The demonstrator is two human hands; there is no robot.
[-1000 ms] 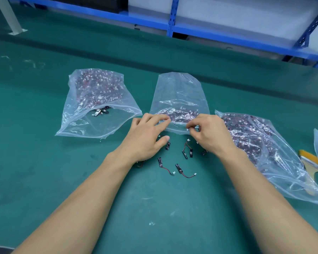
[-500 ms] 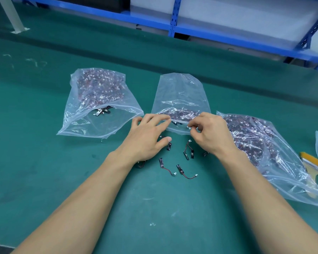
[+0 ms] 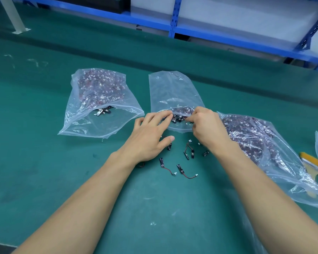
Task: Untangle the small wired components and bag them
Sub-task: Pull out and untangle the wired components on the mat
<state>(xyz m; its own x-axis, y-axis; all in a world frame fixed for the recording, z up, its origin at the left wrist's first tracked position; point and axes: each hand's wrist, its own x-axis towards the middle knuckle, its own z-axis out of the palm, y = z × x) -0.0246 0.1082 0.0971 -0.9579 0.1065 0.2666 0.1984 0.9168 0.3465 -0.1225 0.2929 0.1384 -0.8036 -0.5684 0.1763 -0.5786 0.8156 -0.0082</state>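
1. Now, looking down from head height: a green work table (image 3: 44, 171) carries three clear plastic bags in a row, and two bare forearms reach out from the near edge
2. Centre: the middle bag (image 3: 173, 88) lies flat with its mouth facing near; a small dark cluster of bagged parts sits just inside that mouth
3. The left hand (image 3: 151, 136) has fairly straight, spread fingers whose tips rest on the left side of the mouth, with the thumb held apart on the near side
4. The right hand (image 3: 207, 129) has its fingers curled tight and pinched at the right side of the mouth; whether they nip a part or only the plastic lip cannot be told
5. Between the wrists, just near of the mouth, lie the loose wired components (image 3: 180, 169): short black strips, each with a thin wire ending in a white plug. Most lie apart; two in the middle seem to cross
6. The left bag (image 3: 103, 125) and the right bag (image 3: 290, 173) each hold a dense reddish mass of the same parts
7. Handling, as a judgement: each piece looks very light, its wire limp and quick to snag. Hold it by the stiff black strip and ease it free rather than tug the wire. The bag film looks floppy and slick, so one hand should hold the mouth open
8. Far right, a yellow-handled brush (image 3: 310, 160) lies partly under plastic
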